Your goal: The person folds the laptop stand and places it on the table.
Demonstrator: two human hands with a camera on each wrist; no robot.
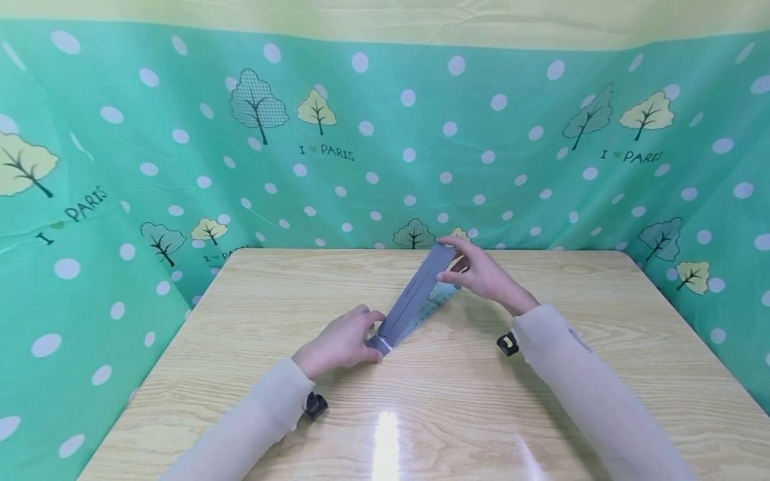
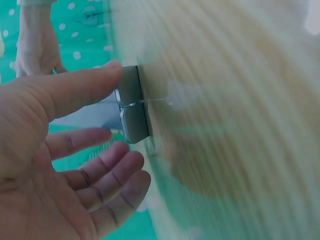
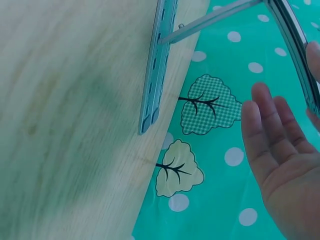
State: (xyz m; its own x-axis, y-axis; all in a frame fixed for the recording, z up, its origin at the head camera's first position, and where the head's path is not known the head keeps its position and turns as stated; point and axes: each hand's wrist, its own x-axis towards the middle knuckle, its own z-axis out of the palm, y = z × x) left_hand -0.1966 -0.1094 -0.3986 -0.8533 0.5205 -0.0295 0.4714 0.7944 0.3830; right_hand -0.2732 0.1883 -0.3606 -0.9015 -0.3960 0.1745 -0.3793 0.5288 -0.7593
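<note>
A grey folding stand (image 1: 415, 294) is unfolded into a wedge over the middle of the table. Its long top panel slopes up to the far right, and its slotted base bar (image 3: 155, 75) lies along the tabletop. A thin strut (image 3: 215, 22) runs between the two parts. My left hand (image 1: 339, 341) holds the low hinged end (image 2: 132, 105), thumb on one side and index finger on the other. With thumb and fingers, my right hand (image 1: 484, 274) pinches the raised end of the panel. The remaining left fingers spread loosely below the hinge.
The light wood-grain table (image 1: 271, 287) reflects a bright light near its front. Behind it and along both sides hangs a green dotted curtain (image 1: 385, 147) with printed trees. A black wrist mount (image 1: 508, 344) sits under the right cuff, another (image 1: 315, 405) under the left.
</note>
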